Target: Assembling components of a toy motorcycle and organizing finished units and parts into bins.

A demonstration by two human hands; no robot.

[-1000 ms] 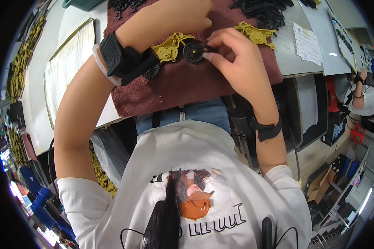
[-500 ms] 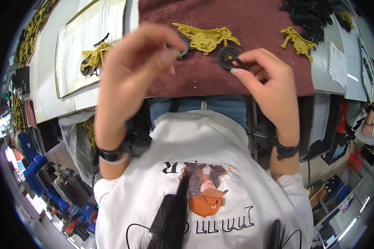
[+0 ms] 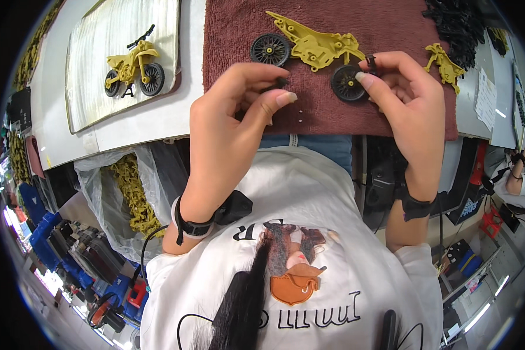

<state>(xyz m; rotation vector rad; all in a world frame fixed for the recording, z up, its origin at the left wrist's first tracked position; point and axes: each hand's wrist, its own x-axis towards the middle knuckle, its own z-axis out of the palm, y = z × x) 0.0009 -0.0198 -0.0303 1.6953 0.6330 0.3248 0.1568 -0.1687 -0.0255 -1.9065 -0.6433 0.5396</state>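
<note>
A yellow toy motorcycle body half [image 3: 318,48] lies on the maroon towel [image 3: 239,35]. One black spoked wheel [image 3: 270,50] sits at its left end, another black wheel [image 3: 347,83] at its right end. Below the left wheel, my left hand [image 3: 236,105] is closed in a pinch on a small black part [image 3: 276,85], partly hidden by the fingers. My right hand [image 3: 407,90] pinches another small black part [image 3: 371,64] between thumb and index finger, its thumb tip at the right wheel's edge. Whether the thumb touches that wheel I cannot tell.
An assembled yellow toy motorcycle [image 3: 135,67] stands on a pale board [image 3: 87,81] at left. Another yellow body half [image 3: 446,65] lies at the towel's right, near a pile of black parts [image 3: 458,26]. A plastic bag of yellow parts [image 3: 131,192] hangs below the table edge.
My left hand has drawn back from the left wheel, uncovering it and the assembled motorcycle. The view has shifted. My right hand stays beside the right wheel, its black part now showing upright.
</note>
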